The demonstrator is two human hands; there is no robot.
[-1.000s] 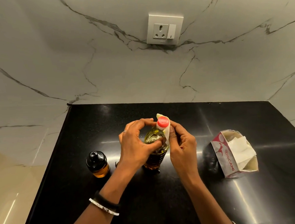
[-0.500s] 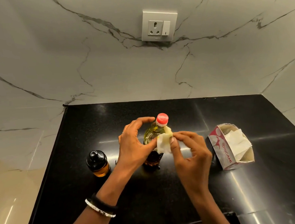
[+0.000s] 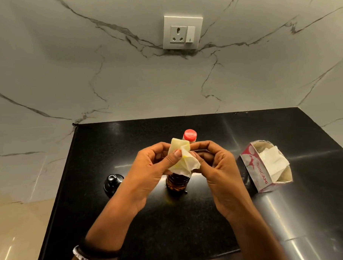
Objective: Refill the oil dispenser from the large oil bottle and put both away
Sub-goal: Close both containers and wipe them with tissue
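Nearest us, above the black counter [image 3: 171, 232], the left hand [image 3: 148, 170] curls its fingers and clamps its thumb on a crumpled, yellow-stained tissue [image 3: 183, 161]; the right hand [image 3: 219, 167], fingers also curled, pinches the tissue's right edge; just behind them the large oil bottle [image 3: 178, 183] stands upright, red cap on; the oil dispenser [image 3: 112, 183] sits to its left, a tissue box [image 3: 257, 171] to its right; beyond we see a wall socket [image 3: 183, 32].

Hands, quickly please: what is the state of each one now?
Left hand: pinches the tissue between thumb and fingers.
Right hand: pinches the same tissue at its right edge.
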